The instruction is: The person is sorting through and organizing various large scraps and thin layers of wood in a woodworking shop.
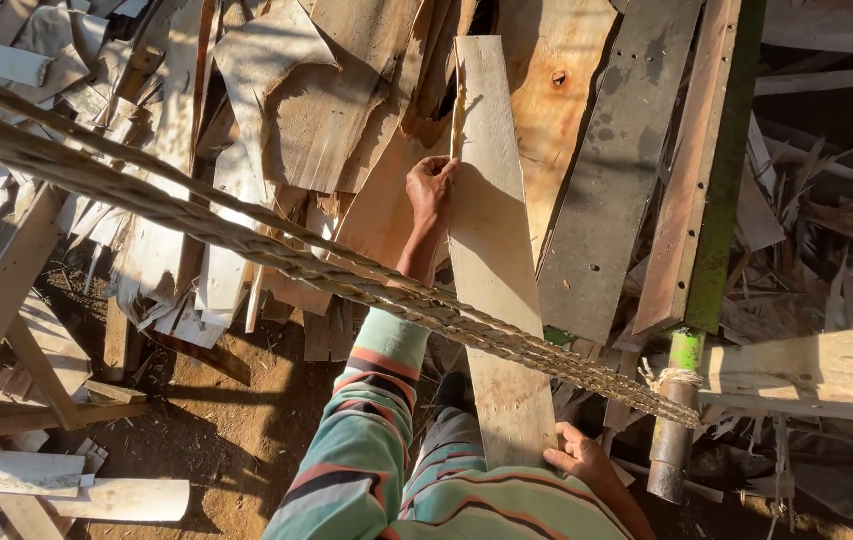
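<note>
The person holds a long pale plank (491, 250) that runs from about 12 o'clock down to 6 o'clock, near the middle of the view. The left hand (430, 190) is raised along the plank's left edge, a little above centre, its grip closed over that edge with fingers curled round it. The right hand (578, 455) sits at the plank's lower end, toward 5 o'clock, its grip clamped on the bottom right corner with the thumb lying on the face. Both arms wear striped sleeves (371, 430) in green, orange and dark bands.

A thick twisted rope (246, 240) crosses from 10 o'clock to 4 o'clock, passing in front of the left forearm and the plank, and ends tied round a green pole (681, 375) at 4 o'clock. Behind the plank, from 11 to 2 o'clock, lies a heap of scrap boards (326, 110), with a grey board (616, 180) just beside the plank on its right. A reddish plank (691, 170) lies beyond that. Bare earth (236, 420) shows at 7 o'clock, with short offcuts (126, 498) lying on it.
</note>
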